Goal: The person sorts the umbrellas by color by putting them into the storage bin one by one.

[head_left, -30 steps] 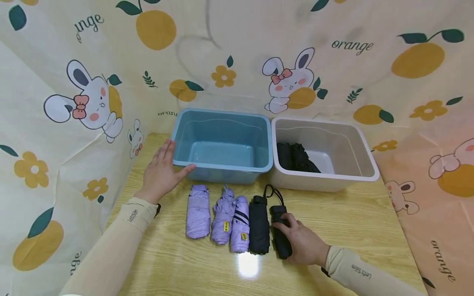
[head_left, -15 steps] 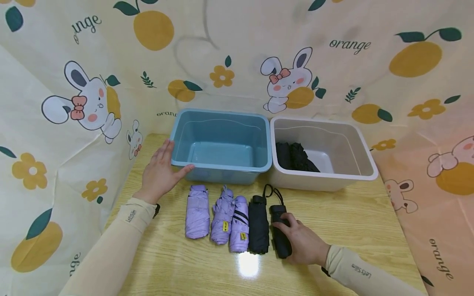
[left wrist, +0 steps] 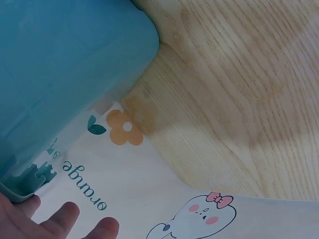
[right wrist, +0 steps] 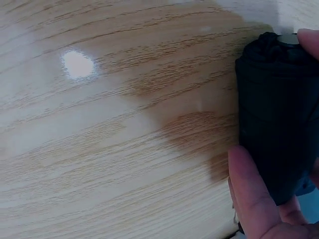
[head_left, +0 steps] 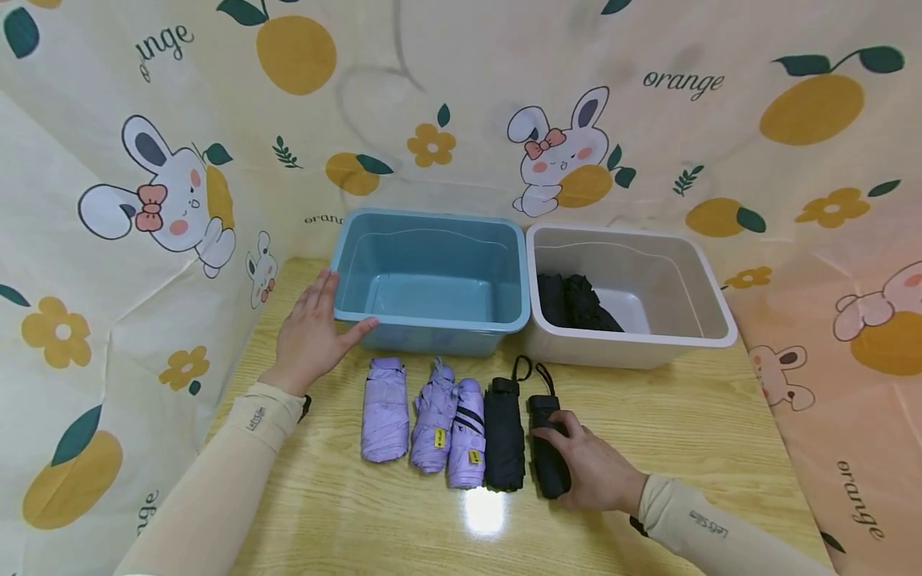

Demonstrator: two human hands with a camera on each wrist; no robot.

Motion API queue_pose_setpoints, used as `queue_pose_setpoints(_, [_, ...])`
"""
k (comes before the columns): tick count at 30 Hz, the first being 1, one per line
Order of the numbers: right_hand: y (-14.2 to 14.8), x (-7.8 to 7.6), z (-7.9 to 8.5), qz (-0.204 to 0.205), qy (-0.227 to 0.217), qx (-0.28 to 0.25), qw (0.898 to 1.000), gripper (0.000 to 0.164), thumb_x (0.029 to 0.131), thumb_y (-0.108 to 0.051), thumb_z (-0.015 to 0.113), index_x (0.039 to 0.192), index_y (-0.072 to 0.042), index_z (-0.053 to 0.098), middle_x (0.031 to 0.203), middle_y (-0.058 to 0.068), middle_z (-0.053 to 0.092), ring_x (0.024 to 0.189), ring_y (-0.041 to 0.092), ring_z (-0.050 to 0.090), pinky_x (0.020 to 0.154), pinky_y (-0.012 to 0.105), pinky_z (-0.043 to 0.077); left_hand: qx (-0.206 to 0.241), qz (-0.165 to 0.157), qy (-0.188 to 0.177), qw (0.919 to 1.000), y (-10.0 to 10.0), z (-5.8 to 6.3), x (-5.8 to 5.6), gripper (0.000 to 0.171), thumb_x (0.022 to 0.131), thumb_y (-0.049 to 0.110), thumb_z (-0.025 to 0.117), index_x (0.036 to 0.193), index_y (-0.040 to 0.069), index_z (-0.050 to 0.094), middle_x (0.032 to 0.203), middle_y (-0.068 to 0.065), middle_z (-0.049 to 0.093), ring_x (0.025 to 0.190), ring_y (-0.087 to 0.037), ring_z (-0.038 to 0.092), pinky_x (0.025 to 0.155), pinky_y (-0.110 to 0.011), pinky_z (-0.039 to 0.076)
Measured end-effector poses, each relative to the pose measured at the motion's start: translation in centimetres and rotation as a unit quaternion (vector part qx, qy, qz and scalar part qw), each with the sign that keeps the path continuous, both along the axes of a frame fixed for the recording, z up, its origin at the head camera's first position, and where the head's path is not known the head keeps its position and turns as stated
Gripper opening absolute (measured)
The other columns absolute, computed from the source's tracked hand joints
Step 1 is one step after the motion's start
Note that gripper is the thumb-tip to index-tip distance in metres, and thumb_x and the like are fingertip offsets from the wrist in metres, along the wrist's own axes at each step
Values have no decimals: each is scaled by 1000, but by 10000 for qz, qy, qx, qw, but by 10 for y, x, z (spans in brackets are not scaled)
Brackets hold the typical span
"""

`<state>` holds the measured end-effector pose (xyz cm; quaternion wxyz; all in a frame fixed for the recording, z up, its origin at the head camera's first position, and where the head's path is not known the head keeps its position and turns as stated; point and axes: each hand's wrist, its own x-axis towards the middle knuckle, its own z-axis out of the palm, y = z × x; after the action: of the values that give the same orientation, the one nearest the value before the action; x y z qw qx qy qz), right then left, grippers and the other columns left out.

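The work looked only part done: black folded bundles (head_left: 576, 304) (probably umbrellas too, though hard to count) lay at the left end of the beige bin (head_left: 612, 352), while five folded umbrellas lay outside the bins. The rightmost black umbrella (head_left: 547, 464) was the one in hand; it lay on the wooden surface (head_left: 684, 432), nearer the person than the beige bin, gripped between the thumb and fingers of the right hand (head_left: 601, 472). The other black umbrella (head_left: 504, 436), the right purple umbrella (head_left: 468, 436), the middle purple umbrella (head_left: 434, 420) and the left purple umbrella (head_left: 385, 412) were untouched, so those four seemed left to handle. The left hand (head_left: 310, 340) rested at the left front corner of the blue bin (head_left: 439, 342), fingers straight and gripping nothing. Both bins stood side by side before a printed cloth (head_left: 468, 48). The beige bin's front wall rose between the gripped umbrella and the bundles, and the black umbrellas' wrist cords (head_left: 547, 379) lay near enough together that they might snag.
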<state>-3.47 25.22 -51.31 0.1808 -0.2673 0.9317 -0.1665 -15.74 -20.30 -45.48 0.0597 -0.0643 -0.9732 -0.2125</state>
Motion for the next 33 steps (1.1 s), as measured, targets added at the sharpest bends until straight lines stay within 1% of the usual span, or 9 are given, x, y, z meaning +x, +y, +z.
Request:
queue_pose_setpoints(3, [2,0,2,-97,91,-96,9999,102,54,-32,97,143,-15,51,140,14,34,98,27,59,80,40,55,1,-1,-24,10000,0,-1,0,103,90,69,55,158,1,17,164,-18,16,144,-44,23,113,-57,25])
queue_pose_setpoints(8, [8,0,8,-451,129,-375,9982,103,54,-27,97,144,-13,49,141,15,31,88,19,59,74,33,54,-3,-23,13,10000,1,-2,-1,103,90,68,56,158,1,18,163,-19,17,144,-44,24,113,-57,25])
queue_pose_setpoints(11, [11,2,16,-652,-143,-719,9952,101,57,-24,97,145,-13,47,142,14,29,88,19,59,72,31,53,-3,-35,34,10000,2,-3,-1,103,90,68,56,158,0,18,163,-19,18,144,-44,24,113,-57,26])
queue_pose_setpoints(14, [14,4,29,-747,-466,-1114,9899,100,60,-20,96,146,-14,45,142,12,27,94,20,59,74,27,55,7,-56,44,10000,2,-3,-1,103,90,68,56,158,0,18,163,-19,18,144,-44,24,113,-57,26])
queue_pose_setpoints(16, [14,5,40,-727,-631,-1372,9858,99,61,-17,95,146,-16,45,142,10,26,101,23,59,76,26,56,-1,-49,66,10000,1,-2,-1,103,90,67,57,158,0,18,163,-19,18,144,-44,24,113,-56,27])
queue_pose_setpoints(18, [14,6,54,-614,-686,-1576,9832,100,60,-15,96,146,-18,44,142,9,26,109,26,57,79,26,56,-10,-38,75,10000,1,-2,-1,103,91,67,57,158,-1,18,163,-19,17,144,-44,24,112,-57,27])
queue_pose_setpoints(23, [11,-1,100,-259,-710,-1977,9773,103,60,-11,96,148,-19,43,143,8,27,115,29,55,79,28,57,-61,-22,23,10000,-1,-1,-1,103,91,68,55,158,0,17,163,-19,16,144,-44,24,112,-57,27])
queue_pose_setpoints(27, [13,-16,136,-59,-322,-1892,9814,105,59,-9,96,149,-20,43,145,8,27,117,27,52,80,29,57,-10,-33,23,10000,-3,-3,0,103,91,68,55,158,0,17,164,-18,15,145,-44,23,113,-57,27])
queue_pose_setpoints(33, [25,-53,176,186,550,-1827,9814,104,57,-5,97,147,-13,45,142,13,28,116,30,47,76,32,58,25,-73,110,9999,-3,-4,-1,104,90,70,55,158,1,17,165,-15,13,145,-43,23,113,-56,26])
